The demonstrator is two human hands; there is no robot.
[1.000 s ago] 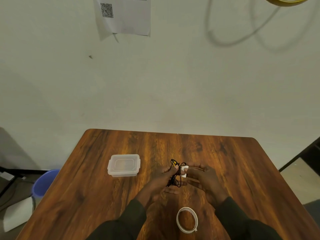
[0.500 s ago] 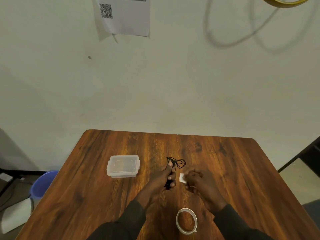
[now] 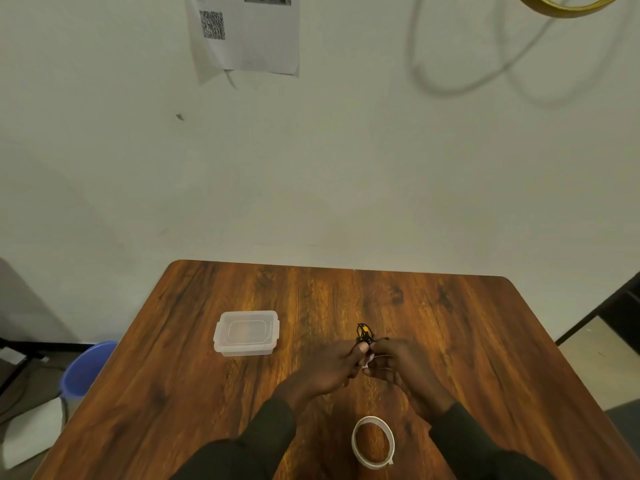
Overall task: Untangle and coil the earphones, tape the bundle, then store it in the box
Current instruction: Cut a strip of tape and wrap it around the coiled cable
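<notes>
A small black coil of earphones (image 3: 364, 333) with a yellow spot sticks up between my two hands over the middle of the wooden table (image 3: 485, 341). My left hand (image 3: 329, 370) pinches the coil from the left. My right hand (image 3: 401, 362) meets it from the right, and a small white piece of tape (image 3: 369, 359) shows between the fingers. A clear plastic box (image 3: 246, 332) with its lid on sits to the left of my hands. The white tape roll (image 3: 373, 441) lies flat near the table's front edge, below my hands.
A blue bucket (image 3: 86, 368) stands on the floor left of the table. A sheet with a QR code (image 3: 242, 32) hangs on the wall behind, with a looped cable (image 3: 485, 77) to its right. Dark furniture (image 3: 620, 313) borders the table's right side.
My hands were briefly apart, the left holding the coil and the right holding the tape piece. They have come together again, with the tape piece against the coil.
</notes>
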